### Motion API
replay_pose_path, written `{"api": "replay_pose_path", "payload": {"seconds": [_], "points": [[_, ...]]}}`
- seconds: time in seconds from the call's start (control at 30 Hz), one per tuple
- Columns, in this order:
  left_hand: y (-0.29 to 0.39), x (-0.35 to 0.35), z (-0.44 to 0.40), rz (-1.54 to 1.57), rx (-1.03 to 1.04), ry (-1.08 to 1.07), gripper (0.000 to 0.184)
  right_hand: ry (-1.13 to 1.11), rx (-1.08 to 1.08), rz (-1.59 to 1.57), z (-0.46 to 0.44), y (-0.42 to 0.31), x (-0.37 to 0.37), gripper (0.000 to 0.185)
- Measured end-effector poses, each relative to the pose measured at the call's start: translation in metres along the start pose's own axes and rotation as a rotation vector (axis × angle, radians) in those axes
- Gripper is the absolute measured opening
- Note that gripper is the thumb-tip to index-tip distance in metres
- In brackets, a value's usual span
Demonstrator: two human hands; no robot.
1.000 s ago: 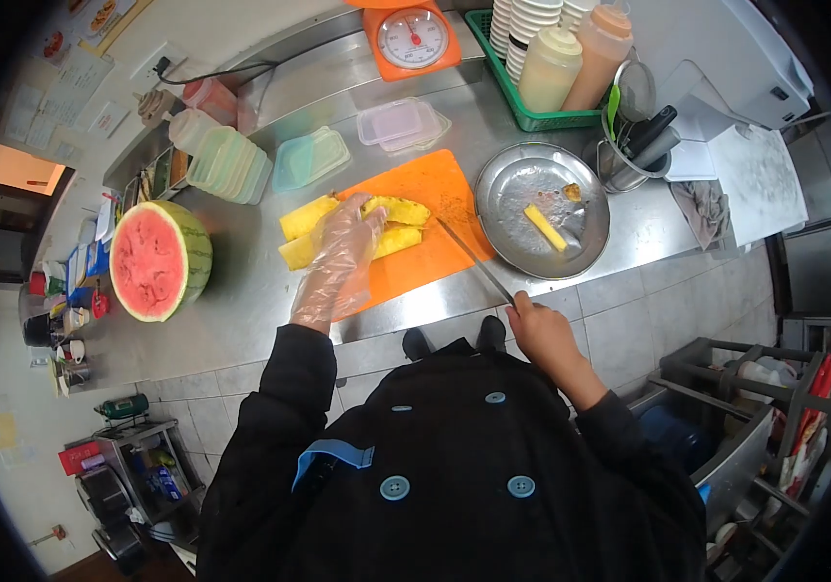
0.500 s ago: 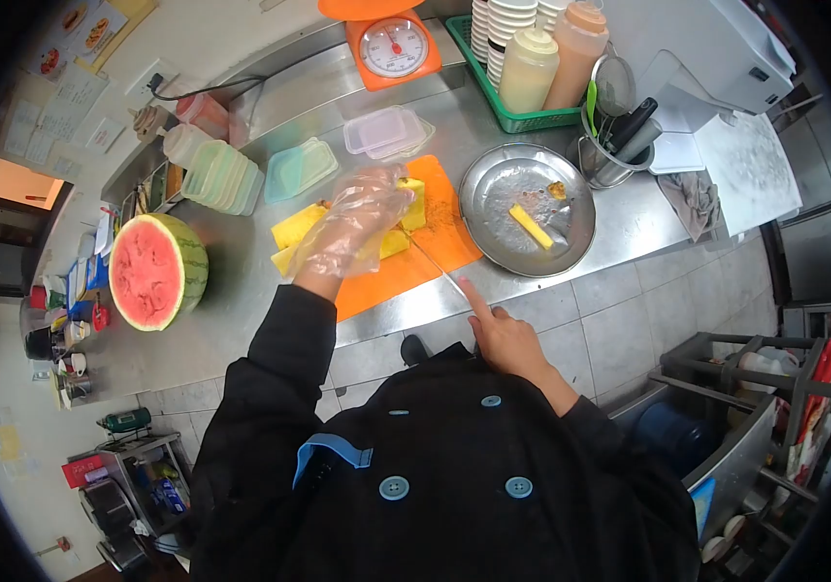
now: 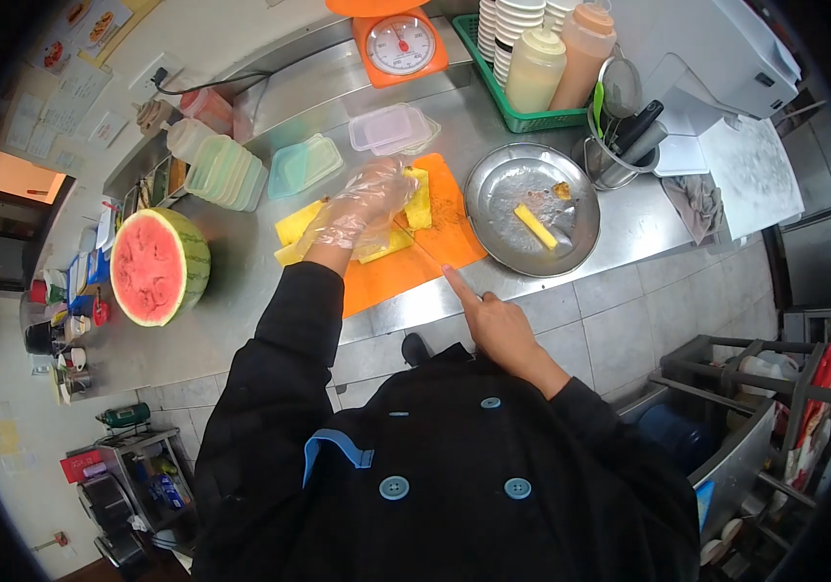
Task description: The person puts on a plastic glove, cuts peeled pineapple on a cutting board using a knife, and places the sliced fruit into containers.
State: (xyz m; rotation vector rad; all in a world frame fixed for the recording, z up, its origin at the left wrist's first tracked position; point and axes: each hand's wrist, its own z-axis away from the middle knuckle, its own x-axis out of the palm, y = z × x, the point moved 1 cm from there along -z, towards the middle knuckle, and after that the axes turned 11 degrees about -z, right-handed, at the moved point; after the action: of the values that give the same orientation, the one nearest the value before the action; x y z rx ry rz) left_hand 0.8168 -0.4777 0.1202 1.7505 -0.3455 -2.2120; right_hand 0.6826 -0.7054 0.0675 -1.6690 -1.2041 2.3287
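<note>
My left hand (image 3: pixel 365 206), in a clear plastic glove, bends over yellow pineapple pieces (image 3: pixel 418 206) and grips them from above. They lie on an orange cutting board (image 3: pixel 386 288), and the hand hides part of them. In my bare right hand (image 3: pixel 501 330) is a knife (image 3: pixel 422 249), its handle wrapped in the fingers and the index finger stretched along it. The thin blade points up and left to the pineapple under the gloved hand; its tip is hidden. To the right, a round metal tray (image 3: pixel 493 242) carries a pineapple strip (image 3: pixel 536 226) and a small brownish scrap (image 3: pixel 562 190).
A cut watermelon half (image 3: pixel 148 267) stands at the left. Stacked plastic containers (image 3: pixel 225 173) and lids (image 3: pixel 306 165) lie behind the board. Farther back are an orange scale (image 3: pixel 401 47) and a green basket (image 3: pixel 532 120) with bottles and cups. A metal utensil pot (image 3: pixel 611 167) stands right of the tray.
My right hand has moved left and slightly up with the knife, the blade going farther toward the pineapple. My left hand stays over the pineapple, shifted slightly.
</note>
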Motion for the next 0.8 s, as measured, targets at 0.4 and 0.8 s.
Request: {"api": "replay_pose_path", "payload": {"seconds": [0.4, 0.8], "points": [[-0.026, 0.023, -0.018, 0.089, -0.006, 0.006, 0.044, 0.047, -0.134, 0.096, -0.031, 0.017, 0.014, 0.083], [0.015, 0.009, -0.014, 1.080, -0.010, -0.124, 0.039, 0.057, 0.035, 0.123, 0.016, 0.021, -0.007, 0.080]]}}
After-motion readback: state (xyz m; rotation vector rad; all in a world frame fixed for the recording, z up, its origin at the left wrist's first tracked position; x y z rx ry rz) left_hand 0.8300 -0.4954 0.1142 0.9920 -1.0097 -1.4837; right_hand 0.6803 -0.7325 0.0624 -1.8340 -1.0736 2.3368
